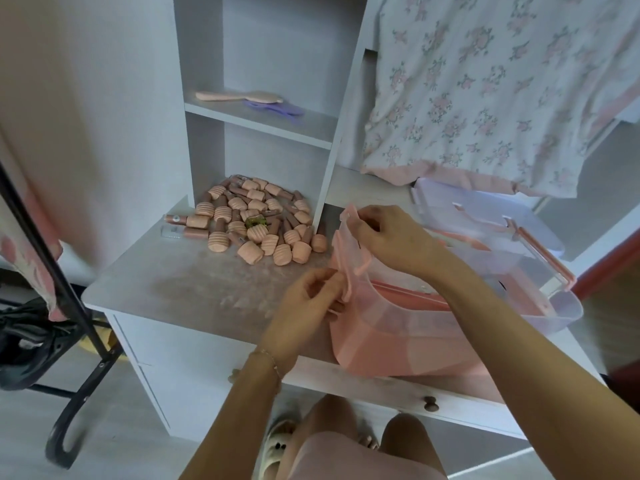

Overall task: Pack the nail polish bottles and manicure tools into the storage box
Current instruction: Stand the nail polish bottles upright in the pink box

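Both my hands pinch the pink tray: left hand [313,292] on its near edge at centre frame, right hand [379,233] on its upper corner, tilting the pink tray [388,334] against the clear storage box [561,306] at right. Packing not begun, I judge; the nail polish bottles [256,223] lie heaped at centre-left. Next: seat the tray, then gather bottles.

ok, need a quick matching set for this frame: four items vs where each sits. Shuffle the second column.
Items:
1. nail polish bottles
2. hairbrush
3. pink tray
4. floral garment

Places:
A. hanging at upper right
B. held at its edge by both hands
C. piled on the desk top, left of the box
D. on the upper shelf

Pairs: 1-C, 2-D, 3-B, 4-A
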